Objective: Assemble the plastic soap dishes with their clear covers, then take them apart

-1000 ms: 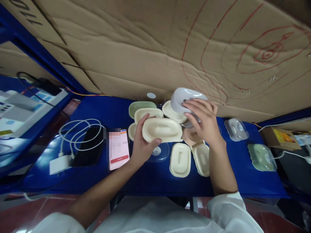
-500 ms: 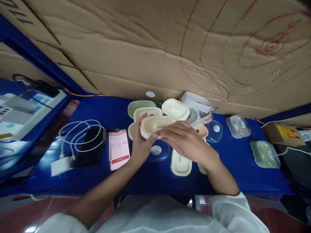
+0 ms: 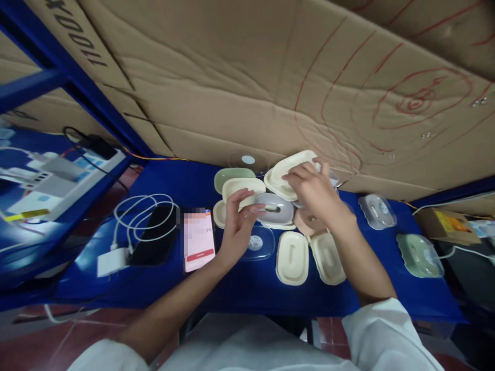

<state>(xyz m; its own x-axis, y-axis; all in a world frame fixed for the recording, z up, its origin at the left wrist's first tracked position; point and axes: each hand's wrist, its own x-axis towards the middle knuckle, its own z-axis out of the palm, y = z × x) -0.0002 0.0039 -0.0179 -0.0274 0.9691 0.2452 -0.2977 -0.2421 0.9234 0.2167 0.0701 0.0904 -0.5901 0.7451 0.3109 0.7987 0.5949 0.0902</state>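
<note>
A: What about the left hand [image 3: 236,234]?
B: Open, with thumb and fingers apart and bent a bit. Right by the oval grey plastic piece with a slot [image 3: 279,210], in the middle of the pile. Touching it? Can't tell.
A: And the right hand [image 3: 316,189]?
B: Bent over the long cream plastic tray [image 3: 291,164] at the back of the pile, fingers on top. Pinched tight or just resting? Can't tell, with the thumb hard to see.
A: Anything under the grey piece?
B: Yes, just a bit of cream edge to see. Mostly hidden.
A: More by the left hand?
B: A shiny green plastic dish [image 3: 224,180] behind, partly covered by a cream plastic dish [image 3: 235,186]. Close by, a clear plastic lid with a round label [image 3: 266,248], flat on the blue table [image 3: 247,293].
A: And by the right arm?
B: A peach plastic piece [image 3: 303,220], partly tucked behind the arm. In front, two cream plastic trays [image 3: 293,258], side by side.
A: And the pink phone screen [image 3: 199,242]?
B: Partly blurred into little squares. Hard to read.
</note>
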